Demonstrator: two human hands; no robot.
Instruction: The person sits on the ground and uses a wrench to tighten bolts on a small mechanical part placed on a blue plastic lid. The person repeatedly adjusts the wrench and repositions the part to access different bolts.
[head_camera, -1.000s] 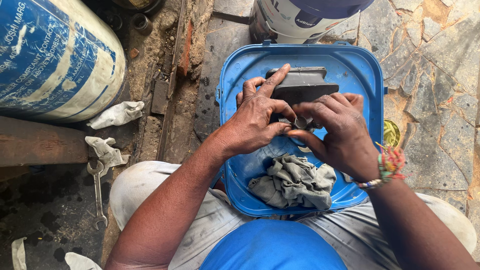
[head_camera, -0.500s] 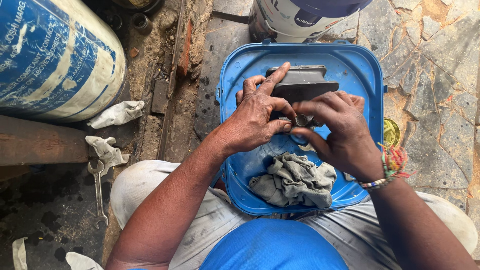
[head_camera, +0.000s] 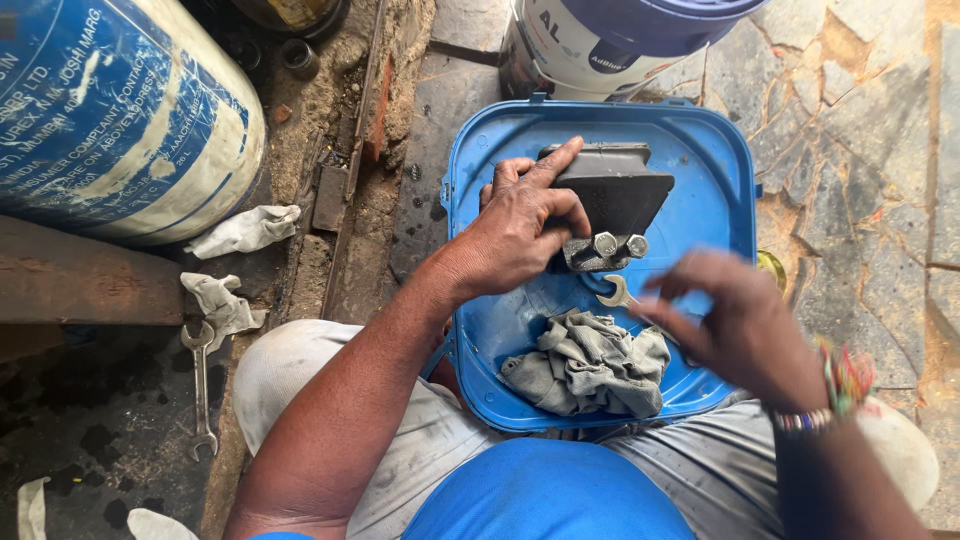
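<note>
Head view: a blue plastic tub lid (head_camera: 720, 170), turned hollow side up, rests across the person's lap and serves as a tray. In it sit a dark metal block (head_camera: 620, 190) with two bolt heads (head_camera: 620, 244) along its near edge, an open-ended spanner (head_camera: 625, 297) lying just below those bolts, and a crumpled grey rag (head_camera: 590, 365) at the near side of the lid. The left hand (head_camera: 520, 235) is curled round the left side of the block, forefinger stretched along its top edge and thumb pressed against its face, so it grips the block firmly. The right hand (head_camera: 735, 320) is blurred, fingers loosely bent over the handle end of the spanner; whether it pinches the handle or only hovers over it cannot be told.

Beyond the lid stands a white bucket with a blue lid (head_camera: 620, 40); a large blue and white drum (head_camera: 110, 110) lies at far left. On the dirty floor beside the drum are two pale rags (head_camera: 245, 230) and a second spanner (head_camera: 200, 390).

A moment earlier both hands were closed together over the block, hiding the bolts; now the right hand has drawn back toward the body, and the bolts and spanner head are uncovered, while the left hand keeps its grip
</note>
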